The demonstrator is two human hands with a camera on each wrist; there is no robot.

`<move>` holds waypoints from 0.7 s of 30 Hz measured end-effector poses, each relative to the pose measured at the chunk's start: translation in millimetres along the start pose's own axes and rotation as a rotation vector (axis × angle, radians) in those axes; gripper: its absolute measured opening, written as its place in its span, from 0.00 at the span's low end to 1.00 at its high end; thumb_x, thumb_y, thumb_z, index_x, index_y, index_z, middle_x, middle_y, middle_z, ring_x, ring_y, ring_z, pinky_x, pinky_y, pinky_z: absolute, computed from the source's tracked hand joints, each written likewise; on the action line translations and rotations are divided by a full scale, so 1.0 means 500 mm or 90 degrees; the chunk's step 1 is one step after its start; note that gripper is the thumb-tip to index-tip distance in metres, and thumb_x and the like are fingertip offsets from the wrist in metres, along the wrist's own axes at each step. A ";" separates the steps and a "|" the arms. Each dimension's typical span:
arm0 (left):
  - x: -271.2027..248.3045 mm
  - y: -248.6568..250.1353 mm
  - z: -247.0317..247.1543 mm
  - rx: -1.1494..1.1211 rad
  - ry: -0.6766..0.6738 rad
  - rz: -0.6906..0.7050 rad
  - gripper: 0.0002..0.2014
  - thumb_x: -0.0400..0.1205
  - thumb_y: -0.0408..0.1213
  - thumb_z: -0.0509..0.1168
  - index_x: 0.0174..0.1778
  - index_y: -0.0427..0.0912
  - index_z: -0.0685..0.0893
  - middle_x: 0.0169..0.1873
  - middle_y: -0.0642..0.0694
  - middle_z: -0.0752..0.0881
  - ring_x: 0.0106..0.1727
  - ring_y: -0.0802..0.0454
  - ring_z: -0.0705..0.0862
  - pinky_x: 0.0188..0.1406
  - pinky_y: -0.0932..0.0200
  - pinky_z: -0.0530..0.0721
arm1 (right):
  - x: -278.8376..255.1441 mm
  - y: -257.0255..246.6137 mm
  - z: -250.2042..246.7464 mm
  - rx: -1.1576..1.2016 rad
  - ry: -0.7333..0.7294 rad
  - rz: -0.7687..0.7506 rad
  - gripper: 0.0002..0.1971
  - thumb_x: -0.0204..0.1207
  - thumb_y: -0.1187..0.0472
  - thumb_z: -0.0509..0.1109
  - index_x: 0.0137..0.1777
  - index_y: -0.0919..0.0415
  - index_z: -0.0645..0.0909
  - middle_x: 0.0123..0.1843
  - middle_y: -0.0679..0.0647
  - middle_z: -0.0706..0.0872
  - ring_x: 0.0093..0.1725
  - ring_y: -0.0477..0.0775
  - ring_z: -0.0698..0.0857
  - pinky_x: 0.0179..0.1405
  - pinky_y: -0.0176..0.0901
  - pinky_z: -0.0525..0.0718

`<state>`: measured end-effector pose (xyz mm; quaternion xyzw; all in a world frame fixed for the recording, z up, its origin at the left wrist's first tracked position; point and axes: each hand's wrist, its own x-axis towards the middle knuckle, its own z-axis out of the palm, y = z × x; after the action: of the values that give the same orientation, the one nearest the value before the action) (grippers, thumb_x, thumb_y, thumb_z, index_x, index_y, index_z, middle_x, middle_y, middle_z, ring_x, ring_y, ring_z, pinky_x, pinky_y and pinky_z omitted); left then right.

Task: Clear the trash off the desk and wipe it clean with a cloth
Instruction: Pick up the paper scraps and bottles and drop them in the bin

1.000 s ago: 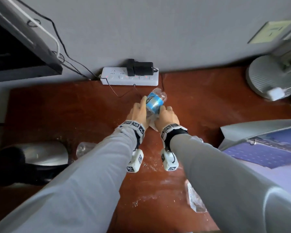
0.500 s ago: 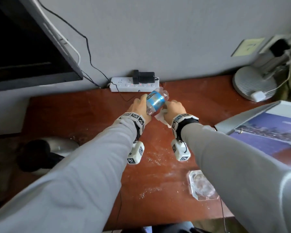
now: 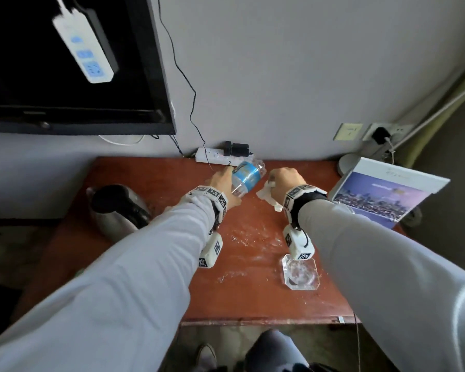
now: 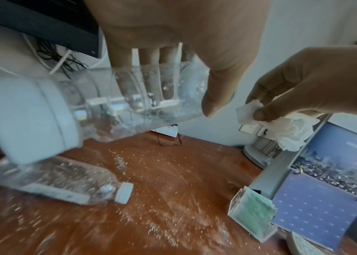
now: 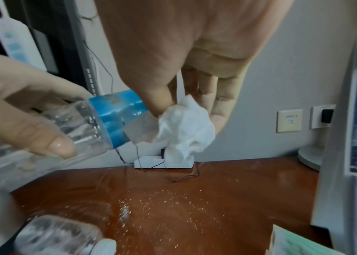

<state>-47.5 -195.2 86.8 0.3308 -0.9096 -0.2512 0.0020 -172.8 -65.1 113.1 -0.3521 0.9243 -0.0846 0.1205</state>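
Note:
My left hand [image 3: 223, 182] grips a clear plastic bottle [image 3: 248, 177] with a blue label, held tilted above the red-brown desk [image 3: 253, 296]. In the left wrist view the fingers wrap round the bottle [image 4: 112, 101]. To its right my right hand [image 3: 285, 181] pinches a crumpled white tissue [image 3: 266, 196] between thumb and fingers, also seen as the tissue [image 5: 186, 127] in the right wrist view. A second clear bottle [image 4: 63, 182] with a white cap lies on its side on the desk below my left hand. White crumbs [image 3: 253, 237] are scattered over the desk.
A steel kettle [image 3: 118, 208] stands at the left and a glass ashtray [image 3: 301, 272] at the front right. A power strip [image 3: 215, 157] with cables lies against the wall. A standing calendar [image 3: 381, 194], a lamp base [image 3: 345, 165] and a clear card holder [image 4: 251, 215] fill the right side.
Both hands have risen off the desk and moved apart: the left with the bottle, the right to the right with the tissue. The head view has pulled back and up.

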 end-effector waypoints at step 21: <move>-0.893 -0.155 0.291 -0.121 0.034 -0.573 0.35 0.73 0.53 0.74 0.71 0.44 0.68 0.58 0.41 0.83 0.58 0.39 0.85 0.50 0.54 0.80 | -0.584 -0.147 0.310 -0.167 -0.374 -0.392 0.15 0.54 0.51 0.66 0.38 0.59 0.85 0.31 0.57 0.89 0.34 0.57 0.90 0.39 0.44 0.91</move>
<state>323.1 89.5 -3.2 0.6976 -0.6481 -0.3007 -0.0531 128.3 65.5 30.1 -0.6323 0.7057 0.1051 0.3018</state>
